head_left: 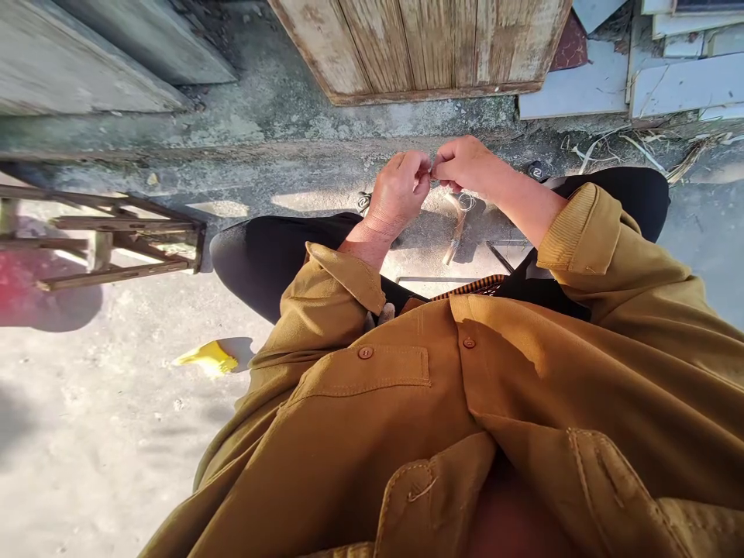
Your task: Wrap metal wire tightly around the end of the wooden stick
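My left hand (400, 190) and my right hand (470, 164) meet fingertip to fingertip in front of me, above the ground between my knees. Both are closed in a pinch. Whatever lies between the fingertips is too small to make out. Just below my right hand is a short light-brown stick-like piece (454, 239), with a thin pale loop of thread or wire (466, 202) at its upper end. I cannot tell whether the loop runs up to my fingers.
A wooden panel (442, 50) stands ahead, with white tiles (575, 85) to its right. On my left are a wooden frame (122, 232), a blurred red thing (40, 287) and a yellow object (212, 356) on the concrete. Dry stalks (691, 159) lie at right.
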{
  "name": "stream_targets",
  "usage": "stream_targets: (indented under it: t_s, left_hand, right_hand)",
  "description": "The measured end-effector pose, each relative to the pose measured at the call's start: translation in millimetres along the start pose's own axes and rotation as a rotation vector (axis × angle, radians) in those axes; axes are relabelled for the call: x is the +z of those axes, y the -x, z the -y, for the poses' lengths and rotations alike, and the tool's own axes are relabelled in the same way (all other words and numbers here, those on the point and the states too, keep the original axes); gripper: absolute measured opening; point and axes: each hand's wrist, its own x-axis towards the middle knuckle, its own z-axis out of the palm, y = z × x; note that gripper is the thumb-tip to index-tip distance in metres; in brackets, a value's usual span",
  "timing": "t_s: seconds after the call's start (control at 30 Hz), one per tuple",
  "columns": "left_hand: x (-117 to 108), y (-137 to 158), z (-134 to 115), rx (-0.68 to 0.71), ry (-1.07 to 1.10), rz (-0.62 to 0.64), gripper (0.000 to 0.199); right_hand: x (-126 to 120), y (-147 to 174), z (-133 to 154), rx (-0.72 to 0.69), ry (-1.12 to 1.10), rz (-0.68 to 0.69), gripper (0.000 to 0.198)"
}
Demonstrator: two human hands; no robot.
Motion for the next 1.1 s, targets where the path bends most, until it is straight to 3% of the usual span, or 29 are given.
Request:
stream_targets:
  t_s: [0.37, 0.67, 0.83, 1.1]
  left_hand:
    - [-17.8, -10.7, -32.1, 0.077, 0.132, 0.035, 0.028]
    - [-23.5, -11.2, -12.4, 0.219, -0.133, 0.214, 0.025]
    - [-28.4, -19.0, -10.2, 0.107, -0.065, 0.238, 0.019]
    - [-37.1, -18.4, -21.1, 0.185, -0.125, 0.283, 0.025]
  right_hand:
    - [-6.5, -15.5, -13.3, 0.009, -0.109, 0.099, 0.04]
    - [-10.6, -23.9, -24.7, -0.001, -0.145, 0.179, 0.038]
    - [-12.3, -18.9, -18.9, 0.015, -0.103, 0.196, 0.039]
    - [-13.4, -12.2, -11.9, 0.029, -0.079, 0.227, 0.041]
